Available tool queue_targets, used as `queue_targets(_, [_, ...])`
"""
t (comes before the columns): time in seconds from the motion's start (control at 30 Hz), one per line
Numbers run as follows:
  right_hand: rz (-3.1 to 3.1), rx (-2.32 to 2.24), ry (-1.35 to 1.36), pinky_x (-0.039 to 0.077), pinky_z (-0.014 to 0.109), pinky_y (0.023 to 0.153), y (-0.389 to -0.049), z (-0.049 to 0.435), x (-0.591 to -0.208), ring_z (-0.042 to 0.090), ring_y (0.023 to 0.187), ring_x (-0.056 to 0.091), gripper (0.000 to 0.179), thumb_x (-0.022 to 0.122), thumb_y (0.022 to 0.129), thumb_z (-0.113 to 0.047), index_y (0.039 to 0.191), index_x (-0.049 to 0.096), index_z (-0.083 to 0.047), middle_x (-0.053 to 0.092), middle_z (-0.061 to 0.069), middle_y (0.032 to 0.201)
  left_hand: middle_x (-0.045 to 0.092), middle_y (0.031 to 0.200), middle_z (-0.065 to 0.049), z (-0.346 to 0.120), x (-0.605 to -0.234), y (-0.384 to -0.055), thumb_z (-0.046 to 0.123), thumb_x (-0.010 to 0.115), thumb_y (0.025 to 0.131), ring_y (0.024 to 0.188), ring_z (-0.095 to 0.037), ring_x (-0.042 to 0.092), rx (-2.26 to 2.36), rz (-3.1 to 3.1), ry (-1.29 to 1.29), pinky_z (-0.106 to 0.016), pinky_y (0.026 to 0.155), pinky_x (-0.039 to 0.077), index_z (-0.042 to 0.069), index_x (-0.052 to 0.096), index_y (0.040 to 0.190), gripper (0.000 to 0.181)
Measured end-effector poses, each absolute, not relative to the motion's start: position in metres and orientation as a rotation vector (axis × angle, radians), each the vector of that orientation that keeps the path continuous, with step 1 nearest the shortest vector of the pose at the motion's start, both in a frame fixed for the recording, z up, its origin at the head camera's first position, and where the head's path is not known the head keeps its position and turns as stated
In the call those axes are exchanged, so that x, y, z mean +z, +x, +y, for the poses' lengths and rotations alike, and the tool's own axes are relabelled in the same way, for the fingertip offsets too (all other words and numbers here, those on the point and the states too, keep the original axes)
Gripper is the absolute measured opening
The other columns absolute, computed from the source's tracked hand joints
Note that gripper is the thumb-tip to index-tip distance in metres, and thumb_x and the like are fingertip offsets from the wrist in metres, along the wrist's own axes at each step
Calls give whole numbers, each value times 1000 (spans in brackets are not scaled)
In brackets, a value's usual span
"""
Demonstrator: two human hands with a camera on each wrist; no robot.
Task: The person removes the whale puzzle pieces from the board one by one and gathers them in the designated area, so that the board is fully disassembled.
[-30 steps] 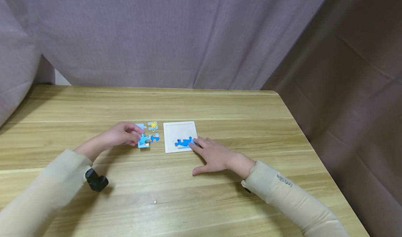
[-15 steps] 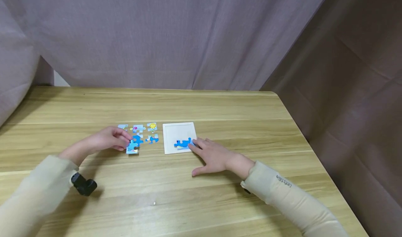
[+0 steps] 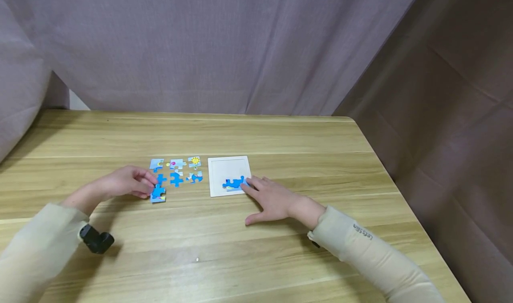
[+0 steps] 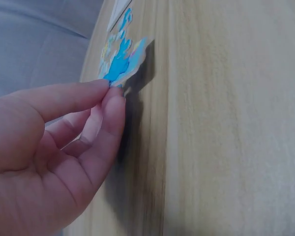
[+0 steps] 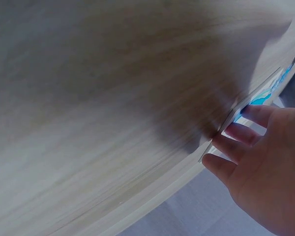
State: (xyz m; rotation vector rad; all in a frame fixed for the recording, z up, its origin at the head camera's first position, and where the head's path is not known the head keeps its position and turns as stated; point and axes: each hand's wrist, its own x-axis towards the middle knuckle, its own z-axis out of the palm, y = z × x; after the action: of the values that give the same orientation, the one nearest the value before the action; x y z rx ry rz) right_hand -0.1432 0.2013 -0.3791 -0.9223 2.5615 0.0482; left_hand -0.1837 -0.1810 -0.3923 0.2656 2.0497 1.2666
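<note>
My left hand point(image 3: 127, 182) pinches a blue jigsaw puzzle piece point(image 3: 158, 194) by its left edge, between thumb and fingertips. In the left wrist view this puzzle piece point(image 4: 122, 64) is tilted, and its shadow falls on the tabletop. Just beyond it lie several loose jigsaw pieces in two rough rows, among them one with a yellow sun point(image 3: 194, 161) and a blue one point(image 3: 176, 179). My right hand point(image 3: 274, 199) lies with fingers spread, fingertips at the lower right corner of a white square puzzle tray point(image 3: 214, 174). Joined blue pieces point(image 3: 233, 183) sit along the tray's near side, partly under those fingertips.
The wooden table point(image 3: 280, 267) reaches back to a grey curtain point(image 3: 180, 49). A brown curtain point(image 3: 449, 93) hangs along the right edge. A tiny white speck point(image 3: 197, 259) lies on the wood near the front.
My left hand has moved left and a little nearer, carrying the pinched puzzle piece and uncovering the loose pieces behind it. The right hand stays in place on the tray corner.
</note>
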Motion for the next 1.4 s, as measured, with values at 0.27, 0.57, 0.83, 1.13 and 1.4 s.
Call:
queue_targets(0.27, [2562,45,-931,18,43,118,-143,201,-379,28,144,17,94,51,81,-69,150,21,-13,19,12,155,63,91,-3,-183,-394,-182,7,60,88,80,-10,61,1231,2077,257,-24,75,56,-16,49,115,37])
queue_targets(0.57, [2571,31,-946,18,44,118,-143,203,-379,28,144,17,94,52,81,-68,149,21,-12,20,12,155,62,90,-2,-183,-389,-182,10,58,89,80,-8,57,1189,2128,275,-22,73,55,-14,50,117,37])
queue_targets(0.83, [2570,41,-942,18,44,118,-143,203,-379,29,144,18,93,51,81,-69,149,22,-12,20,12,155,62,101,-5,-167,-380,-189,16,57,91,86,-8,58,1240,2157,314,-23,78,53,-11,50,119,39])
queue_targets(1.13, [2571,42,-936,18,43,118,-143,203,-378,28,144,18,94,51,81,-69,150,21,-13,20,11,155,64,107,-16,-119,-372,-199,19,54,94,90,-15,62,1277,2129,367,-32,84,54,-8,51,121,39])
queue_targets(1.4, [2579,47,-971,19,44,117,-145,203,-379,29,143,20,94,51,81,-69,149,22,-12,22,13,154,63,103,-17,-81,-379,-204,14,54,92,88,-17,61,1328,2069,402,-30,83,55,-10,51,119,36])
